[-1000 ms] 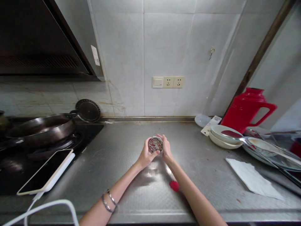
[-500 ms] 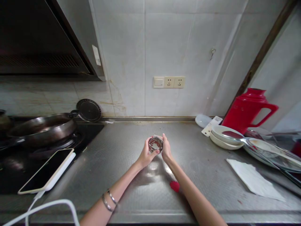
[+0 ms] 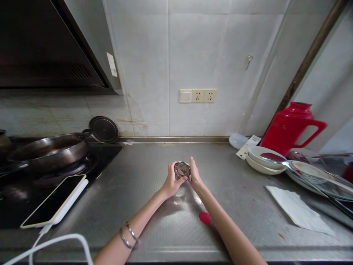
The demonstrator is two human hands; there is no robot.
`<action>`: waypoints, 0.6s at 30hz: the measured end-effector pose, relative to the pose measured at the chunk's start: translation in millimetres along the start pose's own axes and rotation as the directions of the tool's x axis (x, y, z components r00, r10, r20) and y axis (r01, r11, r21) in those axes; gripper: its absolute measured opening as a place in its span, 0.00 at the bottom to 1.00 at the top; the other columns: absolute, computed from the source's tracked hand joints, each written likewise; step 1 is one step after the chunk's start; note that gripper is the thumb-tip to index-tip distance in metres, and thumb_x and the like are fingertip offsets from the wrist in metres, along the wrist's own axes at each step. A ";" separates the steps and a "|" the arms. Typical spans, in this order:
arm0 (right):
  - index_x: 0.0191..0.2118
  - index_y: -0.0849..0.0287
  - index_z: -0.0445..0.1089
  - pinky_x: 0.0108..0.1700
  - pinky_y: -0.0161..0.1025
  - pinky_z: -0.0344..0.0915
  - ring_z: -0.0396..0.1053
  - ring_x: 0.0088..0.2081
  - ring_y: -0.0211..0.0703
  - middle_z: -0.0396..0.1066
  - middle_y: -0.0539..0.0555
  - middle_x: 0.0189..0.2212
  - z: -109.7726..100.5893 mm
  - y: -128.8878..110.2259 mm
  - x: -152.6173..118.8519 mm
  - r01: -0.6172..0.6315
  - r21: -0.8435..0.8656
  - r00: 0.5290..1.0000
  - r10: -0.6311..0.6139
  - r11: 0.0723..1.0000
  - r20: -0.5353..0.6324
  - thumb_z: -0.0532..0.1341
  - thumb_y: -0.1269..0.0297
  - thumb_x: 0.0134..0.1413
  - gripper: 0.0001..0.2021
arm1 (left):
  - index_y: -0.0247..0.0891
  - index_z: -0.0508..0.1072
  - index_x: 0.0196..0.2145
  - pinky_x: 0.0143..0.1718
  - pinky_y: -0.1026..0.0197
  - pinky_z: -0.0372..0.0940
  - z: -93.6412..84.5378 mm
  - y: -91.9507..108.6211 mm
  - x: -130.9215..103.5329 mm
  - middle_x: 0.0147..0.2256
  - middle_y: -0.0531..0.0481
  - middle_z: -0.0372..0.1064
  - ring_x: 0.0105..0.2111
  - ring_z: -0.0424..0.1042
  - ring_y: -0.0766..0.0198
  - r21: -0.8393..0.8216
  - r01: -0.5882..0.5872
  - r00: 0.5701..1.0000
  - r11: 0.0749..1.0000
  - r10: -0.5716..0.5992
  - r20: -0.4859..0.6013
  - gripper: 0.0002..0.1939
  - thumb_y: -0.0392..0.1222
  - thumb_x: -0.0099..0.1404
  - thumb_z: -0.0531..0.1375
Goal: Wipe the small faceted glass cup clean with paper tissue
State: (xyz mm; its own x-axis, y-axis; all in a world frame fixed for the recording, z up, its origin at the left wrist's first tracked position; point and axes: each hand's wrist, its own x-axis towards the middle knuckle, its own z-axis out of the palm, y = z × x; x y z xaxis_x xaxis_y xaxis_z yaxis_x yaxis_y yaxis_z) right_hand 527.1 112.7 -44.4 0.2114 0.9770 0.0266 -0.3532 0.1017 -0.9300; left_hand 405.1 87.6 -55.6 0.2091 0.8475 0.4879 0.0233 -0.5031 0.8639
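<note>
In the middle of the frame, slightly below centre, a small shiny cup (image 3: pixel 182 170) sits between two hands above the bench (image 3: pixel 132 165); whether it touches the surface cannot be told. The left hand (image 3: pixel 172 183) curls round its left side, thumb across the near rim. The right hand (image 3: pixel 195 175) lies along its right side, fingers fairly straight; how firmly it grips is unclear. At lower centre, a red object (image 3: pixel 204 218) lies beside the right forearm. A phone (image 3: pixel 53 202) is at lower left, a white napkin (image 3: pixel 299 209) at lower right.
</note>
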 end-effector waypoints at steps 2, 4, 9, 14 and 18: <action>0.30 0.59 0.76 0.34 0.39 0.69 0.75 0.33 0.49 0.77 0.56 0.27 2.9 -3.5 -2.4 -0.081 0.047 0.997 0.081 0.996 0.004 0.52 0.37 0.49 0.29 | 0.39 0.55 0.56 0.58 0.47 0.52 0.4 -2.2 -0.3 0.53 0.39 0.57 0.55 0.60 0.49 -0.016 0.027 1.000 1.000 -0.027 0.008 0.37 0.55 0.56 0.64; 0.38 0.57 0.76 0.38 0.39 0.69 0.74 0.38 0.48 0.78 0.55 0.36 6.1 -8.5 -5.4 -0.053 0.073 0.999 0.053 0.996 -0.001 0.53 0.39 0.50 0.28 | 0.39 0.53 0.57 0.58 0.46 0.53 0.9 -4.0 -0.8 0.54 0.38 0.58 0.55 0.60 0.49 -0.024 0.044 0.999 0.999 -0.044 0.009 0.37 0.56 0.57 0.63; 0.36 0.57 0.78 0.41 0.37 0.67 0.74 0.40 0.46 0.77 0.54 0.40 11.7 -18.1 -11.5 0.037 0.012 0.998 -0.038 0.999 0.049 0.52 0.41 0.52 0.27 | 0.38 0.52 0.57 0.57 0.48 0.54 1.7 -3.4 -1.7 0.54 0.37 0.59 0.54 0.61 0.50 -0.063 0.045 0.999 0.997 -0.045 0.003 0.37 0.58 0.58 0.62; 0.33 0.60 0.78 0.39 0.40 0.68 0.74 0.32 0.47 0.78 0.55 0.30 12.4 -9.9 -13.0 -0.015 0.076 1.000 0.013 0.997 0.020 0.51 0.42 0.51 0.27 | 0.39 0.56 0.56 0.57 0.50 0.55 3.8 -2.8 -3.1 0.53 0.39 0.60 0.54 0.61 0.50 -0.067 0.037 0.998 0.997 -0.040 -0.050 0.38 0.58 0.55 0.64; 0.36 0.58 0.76 0.39 0.40 0.69 0.75 0.36 0.47 0.78 0.54 0.33 17.6 4.7 -16.1 0.001 0.115 0.998 0.006 0.993 -0.056 0.52 0.44 0.49 0.24 | 0.38 0.56 0.56 0.59 0.48 0.52 5.8 -6.6 -3.9 0.53 0.38 0.57 0.56 0.59 0.48 -0.022 0.042 0.985 0.999 -0.045 -0.166 0.39 0.57 0.53 0.65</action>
State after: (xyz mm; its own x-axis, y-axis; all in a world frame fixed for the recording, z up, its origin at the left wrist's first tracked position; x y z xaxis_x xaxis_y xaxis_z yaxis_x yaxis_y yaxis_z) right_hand 505.9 100.8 -42.7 0.2600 0.9656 0.0009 -0.4557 0.1236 -0.8815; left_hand 409.9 86.6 -63.9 0.0428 0.8855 0.4627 0.0106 -0.4635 0.8860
